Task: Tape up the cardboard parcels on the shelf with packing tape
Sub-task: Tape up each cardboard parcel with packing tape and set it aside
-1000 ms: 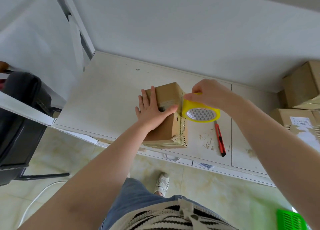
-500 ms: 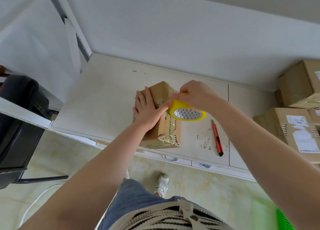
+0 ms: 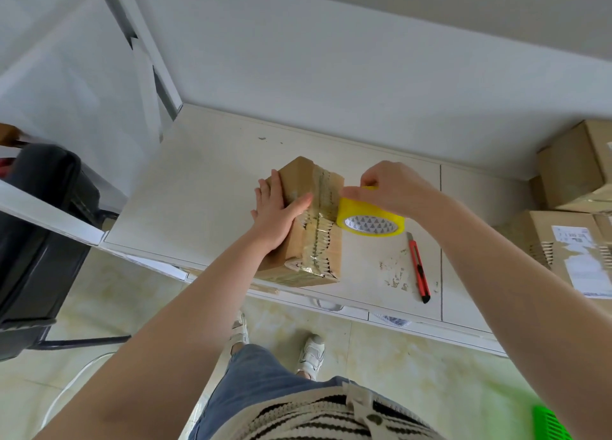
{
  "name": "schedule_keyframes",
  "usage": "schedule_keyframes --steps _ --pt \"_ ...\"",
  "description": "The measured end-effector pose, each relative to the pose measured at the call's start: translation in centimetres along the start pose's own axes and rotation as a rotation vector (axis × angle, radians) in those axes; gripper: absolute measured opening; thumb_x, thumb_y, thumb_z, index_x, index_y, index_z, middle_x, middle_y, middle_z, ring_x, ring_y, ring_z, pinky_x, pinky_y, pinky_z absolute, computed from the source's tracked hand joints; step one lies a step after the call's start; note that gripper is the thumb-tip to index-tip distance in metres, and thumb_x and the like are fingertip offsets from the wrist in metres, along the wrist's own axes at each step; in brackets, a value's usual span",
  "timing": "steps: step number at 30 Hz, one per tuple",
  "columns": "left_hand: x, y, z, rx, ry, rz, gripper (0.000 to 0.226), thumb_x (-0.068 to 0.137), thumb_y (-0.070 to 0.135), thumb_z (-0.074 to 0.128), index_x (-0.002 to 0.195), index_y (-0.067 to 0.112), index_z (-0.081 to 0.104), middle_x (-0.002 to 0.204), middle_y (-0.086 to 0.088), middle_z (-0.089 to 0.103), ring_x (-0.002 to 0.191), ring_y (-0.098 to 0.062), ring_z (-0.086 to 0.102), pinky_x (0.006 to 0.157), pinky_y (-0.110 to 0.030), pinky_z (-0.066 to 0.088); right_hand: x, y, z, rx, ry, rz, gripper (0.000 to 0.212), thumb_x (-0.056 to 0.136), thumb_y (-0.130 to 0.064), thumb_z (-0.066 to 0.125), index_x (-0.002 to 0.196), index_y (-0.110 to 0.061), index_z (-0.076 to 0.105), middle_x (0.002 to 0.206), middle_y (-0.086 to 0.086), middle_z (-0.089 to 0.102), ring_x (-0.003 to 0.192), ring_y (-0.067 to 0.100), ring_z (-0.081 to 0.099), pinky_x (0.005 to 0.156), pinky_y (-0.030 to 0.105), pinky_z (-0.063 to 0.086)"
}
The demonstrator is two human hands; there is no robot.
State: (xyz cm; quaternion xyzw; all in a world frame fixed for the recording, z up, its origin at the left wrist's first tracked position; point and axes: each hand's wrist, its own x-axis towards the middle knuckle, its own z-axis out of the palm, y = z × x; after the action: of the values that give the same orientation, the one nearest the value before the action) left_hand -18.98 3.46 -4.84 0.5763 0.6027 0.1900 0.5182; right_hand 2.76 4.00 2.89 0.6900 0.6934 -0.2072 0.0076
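Pressing flat left hand (image 3: 277,215) on box (image 3: 306,227), right hand (image 3: 394,191) gripping tape (image 3: 371,219); knife (image 3: 419,267) lying at 3 o'clock on white shelf (image 3: 198,201), tiled floor (image 3: 99,307) below.

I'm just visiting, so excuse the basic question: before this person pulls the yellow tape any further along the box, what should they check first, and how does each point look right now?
1. Parcel steadied: ok. The left hand lies flat on the cardboard parcel.
2. Roll under control: ok. The right hand grips the yellow tape roll from above.
3. Roll against the parcel: ok, it sits at the parcel's right edge.
4. Tape stuck to the cardboard: cannot tell; the strip is clear and hard to make out.
5. Cutter within reach: ok. The red utility knife lies on the shelf just right of the roll.
6. Parcel seated on the shelf: not ok, its near end sits at the front edge.
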Motion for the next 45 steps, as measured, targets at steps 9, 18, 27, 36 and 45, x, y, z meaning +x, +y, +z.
schedule_keyframes --steps 9,18,27,36,45 --pt "-0.3 -1.2 -3.6 -0.305 -0.054 -0.139 0.073 0.096 0.056 0.050 0.155 0.043 0.010 0.155 0.004 0.039 0.137 -0.021 0.043 0.114 -0.051 0.034 0.4 -1.0 2.3 0.156 -0.098 0.090 0.056 0.081 -0.069 0.060 0.064 -0.016 0.055 0.065 -0.001 0.052 0.061 0.016 0.050 0.056 0.029 0.034" --pt "-0.3 -2.1 -4.4 -0.232 -0.230 -0.211 0.094 0.073 0.076 0.066 0.151 0.044 0.025 0.148 0.003 0.050 0.121 -0.021 0.061 0.099 -0.046 0.051 1.2 -0.8 5.0 0.251 -0.168 0.127 0.053 0.084 -0.062 0.063 0.064 -0.014 0.055 0.062 0.000 0.047 0.060 0.018 0.047 0.055 0.029 0.032" --pt "0.0 1.5 -3.8 -0.054 -0.094 -0.173 0.096 0.076 0.054 0.078 0.152 0.023 0.028 0.126 0.011 0.053 0.116 -0.018 0.058 0.103 -0.043 0.046 1.3 -0.5 5.2 0.254 -0.202 0.119 0.045 0.088 -0.060 0.059 0.068 -0.019 0.061 0.064 -0.002 0.054 0.061 0.014 0.052 0.056 0.026 0.035" --pt "0.2 0.5 -1.8 -0.266 -0.062 -0.214 0.050 0.079 0.040 0.079 0.122 0.021 0.061 0.108 0.001 0.071 0.099 -0.017 0.067 0.073 -0.031 0.051 0.0 -0.2 4.1 0.345 -0.178 0.083 0.041 0.087 -0.057 0.061 0.076 -0.018 0.070 0.071 0.002 0.060 0.069 0.019 0.056 0.062 0.029 0.042" --pt "0.0 1.1 -1.9 -0.061 0.006 -0.107 0.094 0.087 0.053 0.067 0.157 0.028 0.009 0.151 -0.005 0.042 0.132 -0.029 0.048 0.106 -0.047 0.043 0.0 -1.6 1.1 0.158 -0.140 0.055 0.055 0.093 -0.051 0.054 0.094 0.001 0.071 0.085 0.024 0.063 0.069 0.021 0.053 0.063 0.030 0.039"
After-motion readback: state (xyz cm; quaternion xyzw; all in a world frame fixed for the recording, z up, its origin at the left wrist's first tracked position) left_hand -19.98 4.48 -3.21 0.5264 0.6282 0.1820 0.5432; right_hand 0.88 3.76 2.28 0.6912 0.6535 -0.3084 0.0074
